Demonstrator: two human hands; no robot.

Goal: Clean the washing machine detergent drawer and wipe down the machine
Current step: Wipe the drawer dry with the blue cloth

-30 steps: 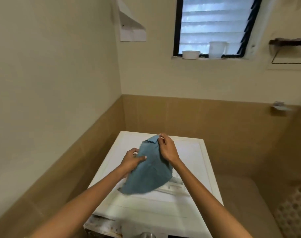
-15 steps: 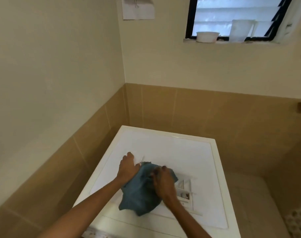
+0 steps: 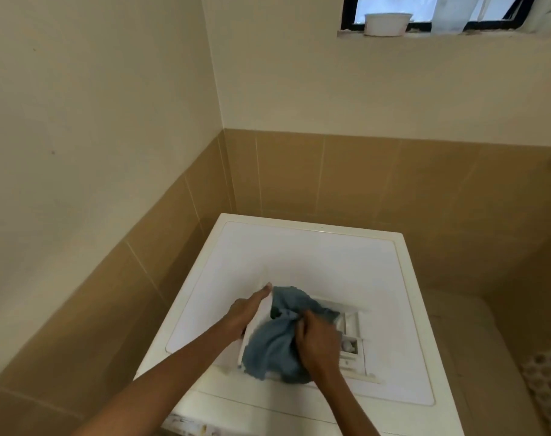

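Note:
The white washing machine [image 3: 299, 253] stands in the corner, seen from above. A white detergent drawer [image 3: 351, 338] lies on its top, mostly covered by a blue cloth [image 3: 267, 347]. My right hand [image 3: 318, 344] is bunched on the cloth and presses it into the drawer. My left hand [image 3: 247, 309] lies along the drawer's left side, fingers extended, holding its edge. Only the drawer's right compartments show.
Tan tiled walls close in on the left and behind the machine. A white bowl [image 3: 387, 23] sits on the window sill above. A low tiled ledge [image 3: 475, 357] lies to the right, with a perforated white basket [image 3: 547, 382] at the far right.
The cloth was held up in both hands, then came down onto the drawer. My right hand now pushes it in, and my left hand has shifted to the drawer's left side. The view tilted down.

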